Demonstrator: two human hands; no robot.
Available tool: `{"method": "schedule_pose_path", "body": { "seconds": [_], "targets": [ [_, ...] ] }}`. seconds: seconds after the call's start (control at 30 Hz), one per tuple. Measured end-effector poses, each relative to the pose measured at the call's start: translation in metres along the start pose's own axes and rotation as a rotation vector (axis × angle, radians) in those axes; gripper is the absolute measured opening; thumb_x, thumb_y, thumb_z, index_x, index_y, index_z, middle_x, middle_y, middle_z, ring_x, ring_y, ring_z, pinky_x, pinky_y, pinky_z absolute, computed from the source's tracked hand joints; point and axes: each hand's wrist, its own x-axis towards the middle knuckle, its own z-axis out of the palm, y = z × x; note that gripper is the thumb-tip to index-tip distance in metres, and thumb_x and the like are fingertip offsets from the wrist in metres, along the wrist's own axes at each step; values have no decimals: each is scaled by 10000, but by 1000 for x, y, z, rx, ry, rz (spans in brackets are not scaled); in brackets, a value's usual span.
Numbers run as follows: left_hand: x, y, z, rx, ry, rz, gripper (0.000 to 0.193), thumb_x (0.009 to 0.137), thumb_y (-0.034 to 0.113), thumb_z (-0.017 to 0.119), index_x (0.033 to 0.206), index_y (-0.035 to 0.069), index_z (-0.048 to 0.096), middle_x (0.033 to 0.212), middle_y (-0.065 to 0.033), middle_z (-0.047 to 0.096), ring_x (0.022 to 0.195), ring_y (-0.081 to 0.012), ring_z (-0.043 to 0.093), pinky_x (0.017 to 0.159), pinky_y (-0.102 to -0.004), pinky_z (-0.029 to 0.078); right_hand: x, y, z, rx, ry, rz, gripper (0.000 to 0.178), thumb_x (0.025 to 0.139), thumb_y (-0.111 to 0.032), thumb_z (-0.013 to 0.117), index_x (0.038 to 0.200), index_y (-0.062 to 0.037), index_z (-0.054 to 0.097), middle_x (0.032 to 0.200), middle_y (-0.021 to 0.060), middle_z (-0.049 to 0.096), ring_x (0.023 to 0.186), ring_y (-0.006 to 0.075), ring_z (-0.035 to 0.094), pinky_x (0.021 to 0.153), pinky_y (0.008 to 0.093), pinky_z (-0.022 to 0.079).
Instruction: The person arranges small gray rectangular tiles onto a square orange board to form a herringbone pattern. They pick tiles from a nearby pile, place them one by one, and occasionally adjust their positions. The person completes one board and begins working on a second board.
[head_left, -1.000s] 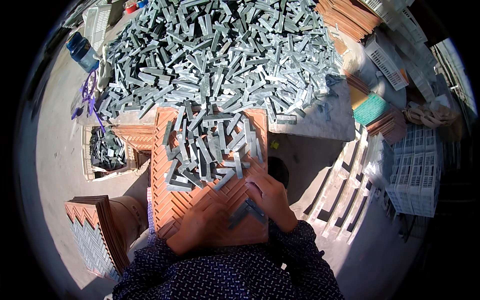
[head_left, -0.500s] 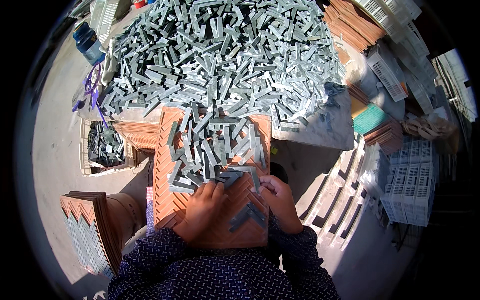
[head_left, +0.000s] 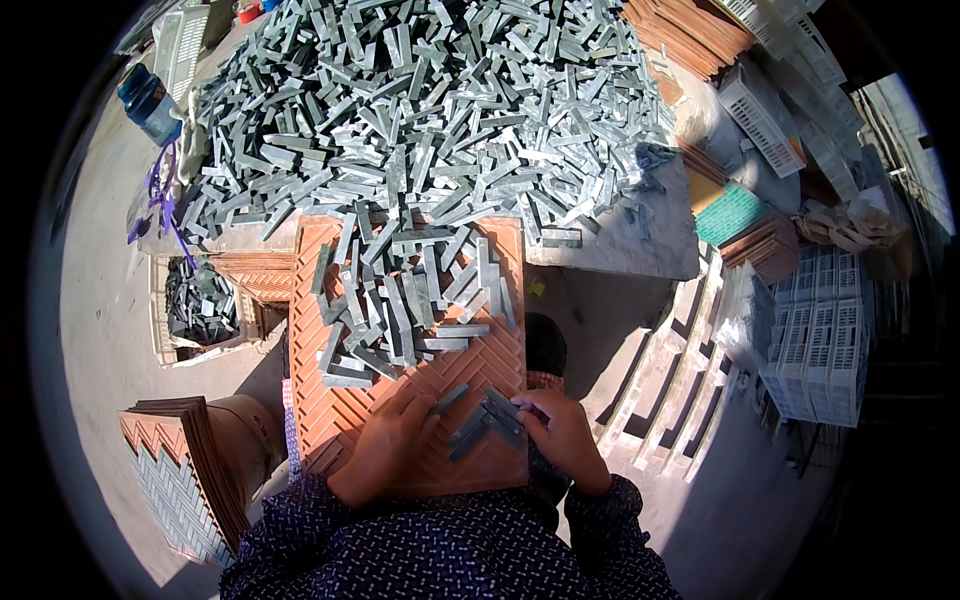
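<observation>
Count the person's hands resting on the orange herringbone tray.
2. The left hand lies on the near part of the orange herringbone tray, fingertips at a grey strip. The right hand rests at the tray's right edge, touching the laid grey strips.

no packages, labels, signs or screens anywhere in view

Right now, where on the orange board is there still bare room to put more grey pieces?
The orange board is bare along its near edge by the left hand, in the near left corner, and in a strip down its left side. The far half is crowded with loose grey pieces. By the right hand, a few laid pieces fill the near right part.
</observation>
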Motion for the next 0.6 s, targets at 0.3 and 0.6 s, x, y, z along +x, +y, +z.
{"method": "schedule_pose_path", "body": {
  "seconds": [0.3, 0.6],
  "targets": [
    [-6, 3, 8, 66, 65, 66, 221, 830, 121, 602, 1031, 43, 555, 970, -124, 557, 788, -313, 606, 616, -393, 513, -8, -11, 12, -151, 110, -52, 241, 757, -14, 677, 996, -26, 648, 899, 137, 610, 788, 302, 628, 694, 338, 513],
    [-5, 4, 5, -9, 4, -33, 174, 817, 72, 600, 976, 4, 590, 890, -124, 594, 752, -298, 614, 601, -345, 508, 5, -7, 19, -134, 141, -175, 255, 767, -12, 674, 1020, -19, 648, 928, 134, 627, 822, 290, 633, 718, 329, 516]
  ]
}}
